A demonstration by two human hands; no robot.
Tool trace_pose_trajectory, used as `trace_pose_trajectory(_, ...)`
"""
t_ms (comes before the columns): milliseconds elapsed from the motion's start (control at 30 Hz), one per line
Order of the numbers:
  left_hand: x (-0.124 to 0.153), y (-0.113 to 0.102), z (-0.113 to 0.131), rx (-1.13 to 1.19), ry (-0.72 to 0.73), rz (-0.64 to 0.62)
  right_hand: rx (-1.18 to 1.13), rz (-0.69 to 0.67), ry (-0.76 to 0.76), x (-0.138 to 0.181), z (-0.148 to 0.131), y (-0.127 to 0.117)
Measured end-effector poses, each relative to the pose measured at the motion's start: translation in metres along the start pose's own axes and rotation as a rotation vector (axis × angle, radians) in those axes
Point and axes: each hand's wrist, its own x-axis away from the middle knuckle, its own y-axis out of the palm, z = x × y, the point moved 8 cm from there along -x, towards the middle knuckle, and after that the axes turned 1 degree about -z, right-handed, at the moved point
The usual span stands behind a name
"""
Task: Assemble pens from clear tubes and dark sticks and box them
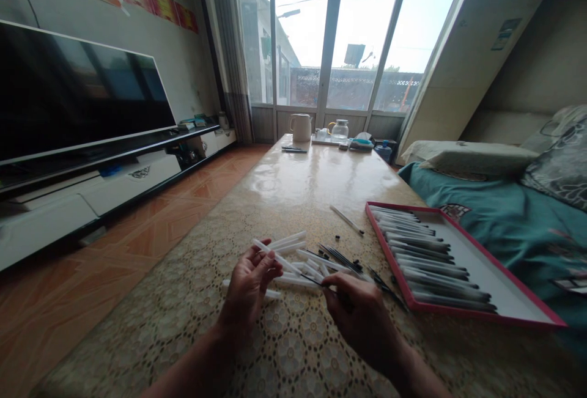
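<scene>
Writing nowhere legible; left hand (250, 285) grips white pen barrel (275, 257).

Bright window (339, 37), television (77, 92), tiled floor (151, 227).

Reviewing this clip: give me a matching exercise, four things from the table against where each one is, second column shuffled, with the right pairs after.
Things:
1. white pen barrel
2. thin dark refill
3. red-rimmed tray
4. white jug

Places:
A. far end of the table, by the window
B. at the fingertips of the right hand
C. held in the left hand
D. right edge of the table, beside the teal bedding, filled with a row of pens

Pairs: 1-C, 2-B, 3-D, 4-A
</scene>
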Motion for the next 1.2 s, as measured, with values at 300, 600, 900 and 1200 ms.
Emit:
trace_pose_trajectory(300,0.018,0.028,-0.04,0.04,-0.39,-0.314,-0.414,-0.039,0.032,-0.001,0.0,-0.001)
trace_pose_trajectory(600,0.004,0.003,-0.028,0.31,-0.317,0.033,0.537,0.116,0.365,-0.008,0.081,-0.035)
trace_pose_trajectory(900,0.006,0.006,-0.029,0.236,-0.316,-0.024,0.675,0.003,0.386,-0.008,0.085,-0.024)
trace_pose_trajectory(1200,0.008,0.012,-0.026,0.161,-0.268,-0.08,0.015,0.086,0.189,-0.012,0.06,-0.015)
